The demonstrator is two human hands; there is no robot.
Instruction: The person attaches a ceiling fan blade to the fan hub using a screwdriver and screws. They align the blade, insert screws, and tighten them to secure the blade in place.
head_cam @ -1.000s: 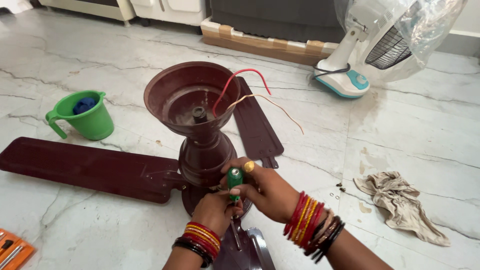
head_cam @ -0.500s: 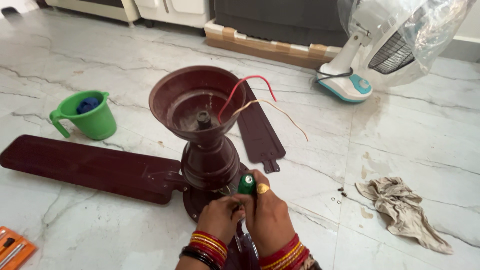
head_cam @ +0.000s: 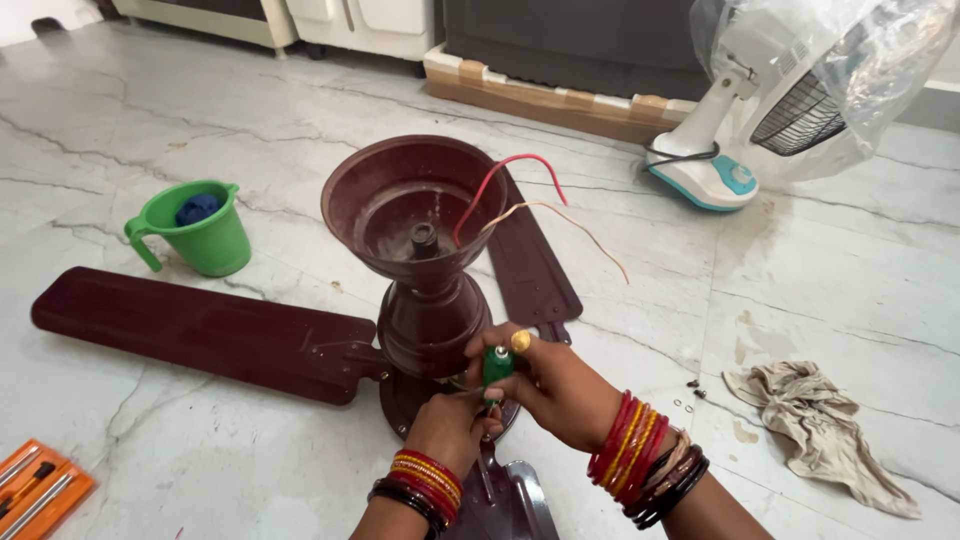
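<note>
A maroon ceiling fan (head_cam: 430, 300) lies on the marble floor, its cup-shaped canopy (head_cam: 410, 205) facing up with a red wire (head_cam: 500, 175) and a pale wire (head_cam: 570, 220) sticking out. My right hand (head_cam: 555, 385) grips a green-handled screwdriver (head_cam: 496, 366) held upright at the motor's base. My left hand (head_cam: 450, 430) sits just below, pinching the screwdriver's shaft near the near blade's bracket (head_cam: 500, 490). One long blade (head_cam: 200, 335) stretches left, another (head_cam: 530, 265) points away behind the motor.
A green mug (head_cam: 195, 232) with something blue inside stands at left. An orange tool case (head_cam: 35, 490) is at bottom left. A crumpled rag (head_cam: 815, 425) and small loose screws (head_cam: 690, 392) lie at right. A plastic-wrapped pedestal fan (head_cam: 760, 110) stands at back right.
The view has shifted a little, with the fan now slightly lower in frame. Both hands stay on the screwdriver at the motor's base, with my right hand rotated further around the handle.
</note>
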